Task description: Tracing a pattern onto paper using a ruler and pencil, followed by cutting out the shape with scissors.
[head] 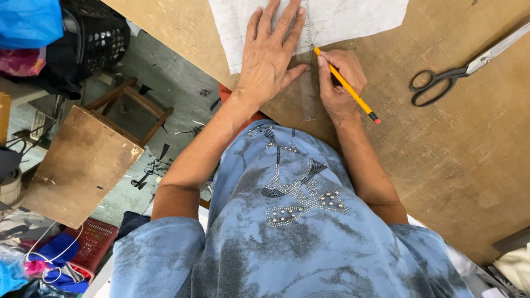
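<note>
On the brown wooden table, a sheet of white paper is pinned flat under the left hand, fingers spread and pressed over a clear ruler. A yellow pencil is gripped in the right hand, its tip set against the ruler's edge. Scissors are seen lying well apart to the right.

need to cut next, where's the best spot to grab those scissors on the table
Take the scissors by the black handle loops, coming from the near left, the side facing the right hand. The loops lie flat and open on the bare wooden table, while the closed metal blades point away to the upper right.
</note>
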